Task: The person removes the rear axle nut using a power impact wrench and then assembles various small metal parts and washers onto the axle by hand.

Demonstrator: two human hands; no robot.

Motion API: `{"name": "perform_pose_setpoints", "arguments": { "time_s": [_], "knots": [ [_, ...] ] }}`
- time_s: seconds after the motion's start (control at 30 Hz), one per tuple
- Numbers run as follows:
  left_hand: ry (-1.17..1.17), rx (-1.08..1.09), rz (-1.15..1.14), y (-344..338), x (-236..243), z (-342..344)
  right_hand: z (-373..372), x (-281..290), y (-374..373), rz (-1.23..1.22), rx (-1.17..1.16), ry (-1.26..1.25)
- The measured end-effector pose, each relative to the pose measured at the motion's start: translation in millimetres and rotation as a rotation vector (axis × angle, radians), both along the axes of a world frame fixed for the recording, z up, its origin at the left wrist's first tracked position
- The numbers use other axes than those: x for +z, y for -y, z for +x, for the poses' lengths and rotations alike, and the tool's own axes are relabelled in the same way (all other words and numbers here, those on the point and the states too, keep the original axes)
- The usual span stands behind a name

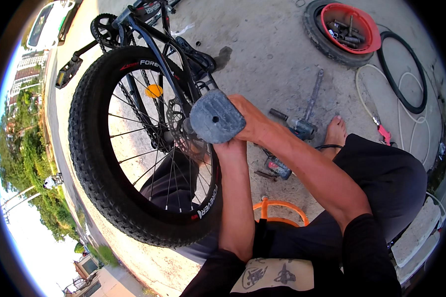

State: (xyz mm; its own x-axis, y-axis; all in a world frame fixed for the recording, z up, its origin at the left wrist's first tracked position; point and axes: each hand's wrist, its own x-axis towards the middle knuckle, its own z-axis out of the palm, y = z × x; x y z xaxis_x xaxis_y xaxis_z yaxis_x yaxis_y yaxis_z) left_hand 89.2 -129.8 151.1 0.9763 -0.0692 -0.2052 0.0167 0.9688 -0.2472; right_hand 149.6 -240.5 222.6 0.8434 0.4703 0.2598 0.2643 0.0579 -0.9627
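A grey, scuffed block with a centre hole [216, 117], apparently the base of a held tool, is at the rear wheel's brake disc [182, 144]. My right hand [247, 118] is closed round it from the right. Beneath it my left hand [231, 145] meets it, fingers hidden behind it. The black fat-tyred bicycle [95, 148] lies partly over my left leg, with an orange spoke reflector [154, 91] and a chain behind the wheel.
Dusty power tools [306, 129] lie by my bare foot [335, 131], near an orange curved frame [282, 208]. At right are a red bowl of sockets [373, 27] on a tyre, an inner tube [421, 101] and a pink-handled hose [384, 133]. A white car [49, 20] stands far left.
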Motion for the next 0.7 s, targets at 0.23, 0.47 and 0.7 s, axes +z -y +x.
{"name": "perform_pose_setpoints", "arguments": {
  "time_s": [0.23,0.47,0.7],
  "knots": [
    [0.011,-0.023,0.098,-1.2,-3.1,-1.0,-8.6,-7.5,-7.6,-0.1,-0.11,-0.049],
    [-0.102,0.027,-0.138,-27.5,-29.9,0.0,-12.7,3.3,-11.7,-0.127,-0.181,0.178],
    [0.029,0.015,-0.048,-4.6,-6.4,5.4,-9.2,8.5,-1.1,-0.11,-0.07,-0.029]
  ]
}}
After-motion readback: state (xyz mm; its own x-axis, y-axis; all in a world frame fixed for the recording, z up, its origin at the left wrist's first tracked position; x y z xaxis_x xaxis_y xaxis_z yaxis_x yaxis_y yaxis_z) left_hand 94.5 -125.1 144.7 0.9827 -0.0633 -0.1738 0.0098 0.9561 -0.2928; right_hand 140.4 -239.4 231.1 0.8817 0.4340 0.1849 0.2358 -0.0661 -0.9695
